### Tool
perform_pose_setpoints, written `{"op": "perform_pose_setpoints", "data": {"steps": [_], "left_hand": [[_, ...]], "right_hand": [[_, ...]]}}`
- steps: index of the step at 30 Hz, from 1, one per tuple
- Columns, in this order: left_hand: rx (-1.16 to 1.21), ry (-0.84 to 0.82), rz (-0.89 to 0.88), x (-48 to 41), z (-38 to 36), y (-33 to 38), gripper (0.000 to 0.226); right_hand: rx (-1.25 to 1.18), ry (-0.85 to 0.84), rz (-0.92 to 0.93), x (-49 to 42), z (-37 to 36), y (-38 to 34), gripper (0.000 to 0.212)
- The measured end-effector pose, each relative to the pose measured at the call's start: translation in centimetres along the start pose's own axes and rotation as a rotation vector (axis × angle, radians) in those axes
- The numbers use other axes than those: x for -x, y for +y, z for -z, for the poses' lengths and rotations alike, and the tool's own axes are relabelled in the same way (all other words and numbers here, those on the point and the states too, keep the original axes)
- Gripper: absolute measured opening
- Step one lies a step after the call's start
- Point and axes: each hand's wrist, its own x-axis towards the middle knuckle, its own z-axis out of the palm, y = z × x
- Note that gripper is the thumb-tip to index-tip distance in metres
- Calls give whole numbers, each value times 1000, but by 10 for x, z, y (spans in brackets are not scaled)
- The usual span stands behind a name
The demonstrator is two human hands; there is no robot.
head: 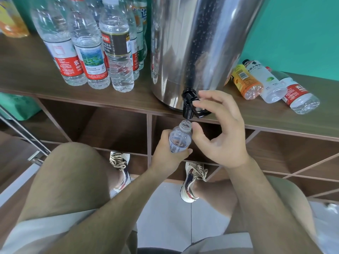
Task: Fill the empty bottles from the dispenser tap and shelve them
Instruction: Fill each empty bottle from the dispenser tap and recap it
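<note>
A steel dispenser (pixel 198 43) stands on the wooden shelf top (pixel 27 70), its black tap (pixel 187 105) hanging over the front edge. My left hand (pixel 165 158) grips a small clear bottle (pixel 180 138) upright, its open mouth right under the spout. A thin stream of water runs into it. My right hand (pixel 223 132) is at the tap, fingers curled over the black lever and thumb close to the bottle's neck.
Several upright water bottles (pixel 88 52) stand left of the dispenser. Three bottles (pixel 271 85) lie on their sides to its right, near the shelf edge. Open wooden compartments (pixel 113 129) sit below the top. My knees and shoes are over a tiled floor.
</note>
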Motion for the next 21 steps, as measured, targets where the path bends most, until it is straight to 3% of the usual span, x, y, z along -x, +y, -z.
{"op": "perform_pose_setpoints", "data": {"steps": [21], "left_hand": [[6,3,12,-6,-1,-5,69]], "right_hand": [[17,-3,50,5,1,10,36]]}}
